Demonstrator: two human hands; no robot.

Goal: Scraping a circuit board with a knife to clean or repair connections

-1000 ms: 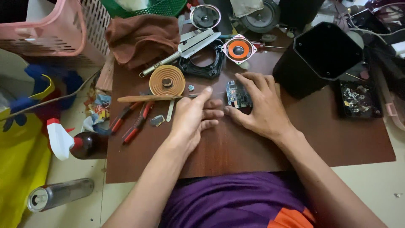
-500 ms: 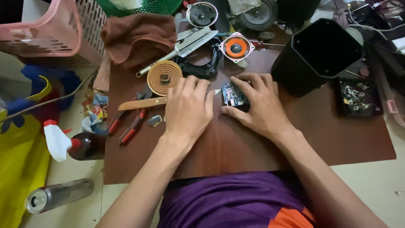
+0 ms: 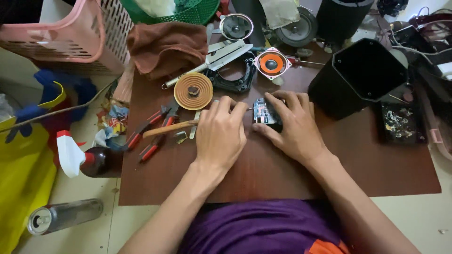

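A: Where are the hands?

B: Both rest on the dark brown wooden table [image 3: 282, 174]. The right hand [image 3: 292, 127] lies over a small blue-green circuit board [image 3: 264, 114] near the middle of the table, with fingers curled around it and the thumb along its near edge, so it is gripping the board.

A: And the left?

B: The left hand [image 3: 220, 134] lies palm down just beside the board, with fingers bent and fingertips pointing toward the board's left edge. Something thin seems pinched there, but the fingers hide it, so I cannot tell whether they hold anything.

A: What lies around them?

B: Just beyond the left hand sits a round coil of copper-coloured wire [image 3: 193, 91], and left of the hand lie a tool with a light wooden handle [image 3: 169, 128] and red-handled pliers [image 3: 153, 129]. Farther back is a small speaker with an orange cone in a square frame [image 3: 271, 62]. To the right of the right hand stands a black hexagonal speaker housing [image 3: 360, 75], lying on its side.
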